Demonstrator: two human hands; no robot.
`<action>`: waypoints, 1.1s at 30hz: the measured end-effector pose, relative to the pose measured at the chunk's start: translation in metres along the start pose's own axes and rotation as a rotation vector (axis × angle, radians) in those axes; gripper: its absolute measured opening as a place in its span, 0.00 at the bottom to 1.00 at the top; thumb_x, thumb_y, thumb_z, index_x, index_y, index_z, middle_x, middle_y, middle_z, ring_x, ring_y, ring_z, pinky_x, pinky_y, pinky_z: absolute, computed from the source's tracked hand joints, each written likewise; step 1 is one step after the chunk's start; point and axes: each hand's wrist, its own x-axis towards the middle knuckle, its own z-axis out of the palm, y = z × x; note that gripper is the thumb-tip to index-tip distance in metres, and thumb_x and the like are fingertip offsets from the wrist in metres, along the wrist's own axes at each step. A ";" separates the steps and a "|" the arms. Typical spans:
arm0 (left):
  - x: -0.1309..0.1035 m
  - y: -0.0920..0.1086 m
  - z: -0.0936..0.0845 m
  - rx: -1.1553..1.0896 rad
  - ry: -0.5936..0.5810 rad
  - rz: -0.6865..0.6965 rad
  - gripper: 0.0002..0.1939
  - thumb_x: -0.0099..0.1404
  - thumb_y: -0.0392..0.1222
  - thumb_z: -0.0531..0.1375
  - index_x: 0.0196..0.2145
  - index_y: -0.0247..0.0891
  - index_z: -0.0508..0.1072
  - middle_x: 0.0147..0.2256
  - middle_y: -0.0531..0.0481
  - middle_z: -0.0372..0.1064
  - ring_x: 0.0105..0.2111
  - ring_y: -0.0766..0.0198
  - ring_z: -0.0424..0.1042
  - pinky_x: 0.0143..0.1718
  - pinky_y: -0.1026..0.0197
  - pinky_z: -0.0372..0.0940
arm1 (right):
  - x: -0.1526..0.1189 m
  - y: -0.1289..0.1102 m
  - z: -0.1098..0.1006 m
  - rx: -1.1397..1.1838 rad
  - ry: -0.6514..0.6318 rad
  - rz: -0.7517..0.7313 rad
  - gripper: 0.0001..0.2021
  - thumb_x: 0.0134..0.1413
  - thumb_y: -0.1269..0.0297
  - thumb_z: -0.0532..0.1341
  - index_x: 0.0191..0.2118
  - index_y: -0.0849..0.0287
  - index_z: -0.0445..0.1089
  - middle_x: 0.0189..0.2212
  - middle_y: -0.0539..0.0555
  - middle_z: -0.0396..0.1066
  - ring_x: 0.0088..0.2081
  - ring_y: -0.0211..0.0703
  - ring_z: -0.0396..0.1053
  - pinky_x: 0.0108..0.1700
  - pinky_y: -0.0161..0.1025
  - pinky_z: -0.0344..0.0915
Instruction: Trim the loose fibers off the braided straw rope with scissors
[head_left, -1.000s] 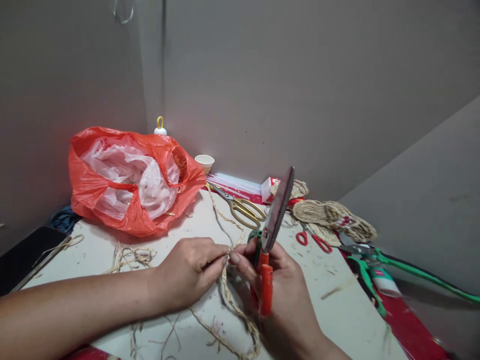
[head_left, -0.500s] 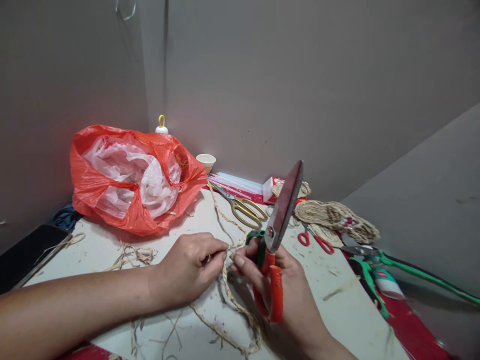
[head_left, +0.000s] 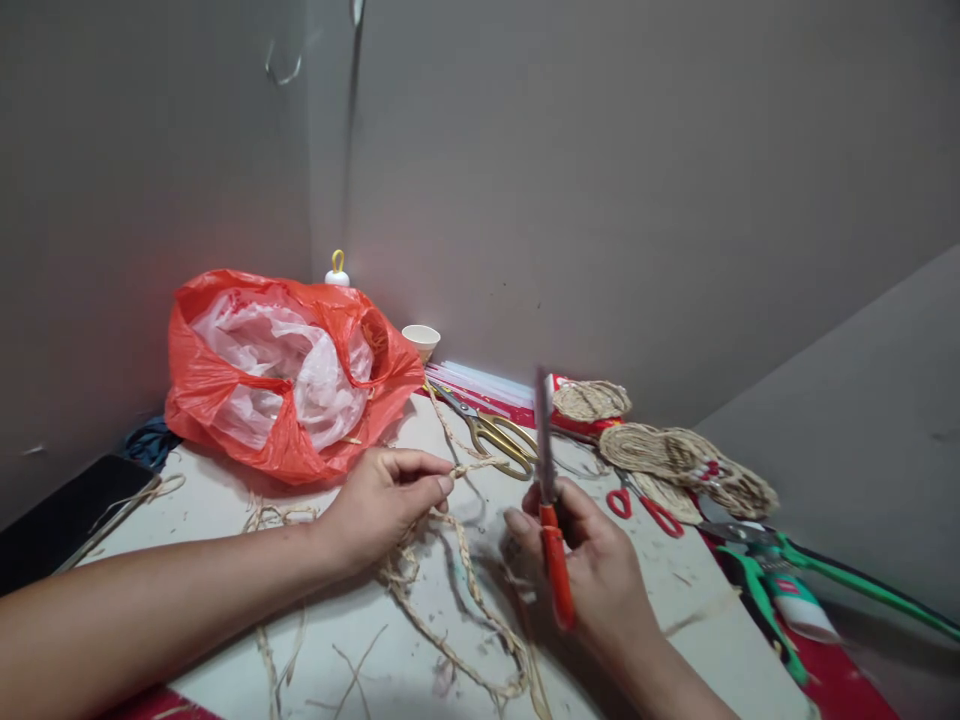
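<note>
Between thumb and forefinger, my left hand [head_left: 394,505] pinches a thin braided straw cord [head_left: 469,560]. A short piece of the cord points right from the fingertips, and the rest loops down over the white board [head_left: 637,640]. My right hand [head_left: 592,560] is wrapped round orange-handled scissors [head_left: 553,560], seen nearly edge-on with the blades pointing up. A gap separates the scissors from the cord's end. My right hand partly hides the scissors' other handle.
A red plastic bag [head_left: 202,400] with white plastic inside stands at the back left, beside a paper cup [head_left: 421,340]. Gold-handled scissors [head_left: 502,440] lie behind my hands. Woven straw soles [head_left: 682,460], red-handled scissors [head_left: 652,510] and green-handled shears [head_left: 847,575] lie on the right. A phone [head_left: 60,510] is far left.
My right hand has moved right, away from my left hand, turning the scissors upright and edge-on. The cord's short end now shows beyond my left fingertips. The view has shifted slightly.
</note>
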 end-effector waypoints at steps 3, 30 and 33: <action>0.003 0.001 -0.003 -0.049 0.033 0.039 0.12 0.52 0.43 0.64 0.34 0.34 0.76 0.18 0.56 0.63 0.13 0.77 0.52 0.15 0.69 0.47 | 0.006 0.014 -0.006 -0.212 -0.050 -0.187 0.15 0.48 0.52 0.59 0.27 0.54 0.55 0.17 0.42 0.56 0.19 0.34 0.56 0.22 0.32 0.57; 0.010 0.011 -0.011 -0.354 0.106 0.050 0.16 0.45 0.38 0.66 0.34 0.33 0.72 0.18 0.57 0.66 0.12 0.78 0.51 0.12 0.71 0.46 | 0.006 0.022 -0.005 -0.980 0.146 -0.440 0.19 0.53 0.43 0.51 0.32 0.56 0.64 0.22 0.51 0.70 0.19 0.40 0.65 0.21 0.35 0.53; 0.011 0.011 -0.012 -0.373 0.117 0.035 0.14 0.45 0.38 0.66 0.32 0.33 0.73 0.18 0.57 0.65 0.12 0.78 0.51 0.12 0.71 0.46 | 0.005 0.023 -0.004 -1.002 0.138 -0.455 0.19 0.53 0.43 0.51 0.31 0.56 0.65 0.22 0.51 0.70 0.18 0.40 0.66 0.20 0.34 0.53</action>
